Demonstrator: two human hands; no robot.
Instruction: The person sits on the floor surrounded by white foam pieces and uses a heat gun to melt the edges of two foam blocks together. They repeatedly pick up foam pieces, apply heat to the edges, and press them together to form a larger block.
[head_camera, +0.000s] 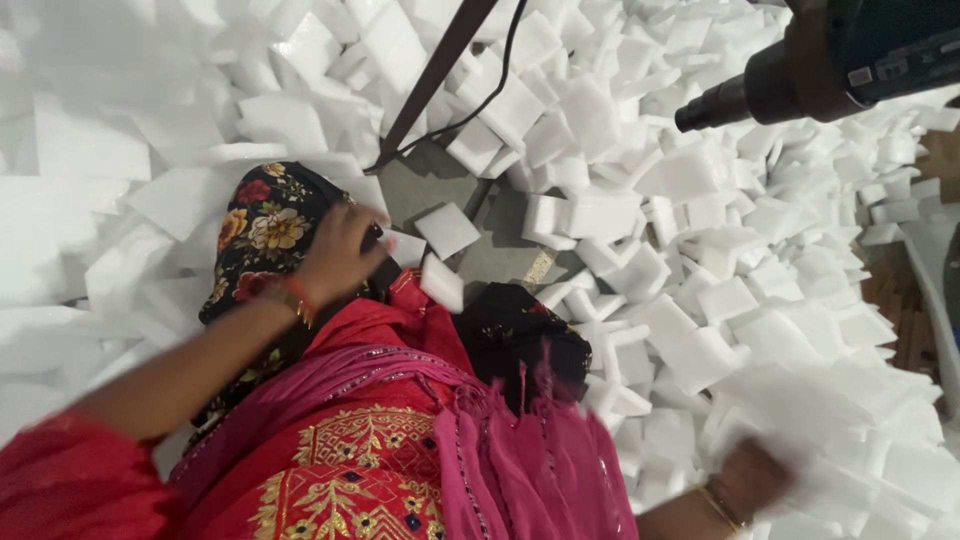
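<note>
Seated amid heaps of white foam, a person in a red embroidered dress (350, 470) and pink scarf (520, 460) works both hands. The right hand (750, 480), blurred at the lower edge, is buried among foam pieces (800, 420); its grip cannot be told. The left hand (340, 250) rests with fingers curled on floral black cloth (265, 235), grasping nothing visible, a loose foam square (442, 282) just beside it. Beyond, a dark metal leg (435, 70) and black cable (495, 90) cross bare floor (430, 185); a dark nozzle (800, 70) juts in above.
</note>
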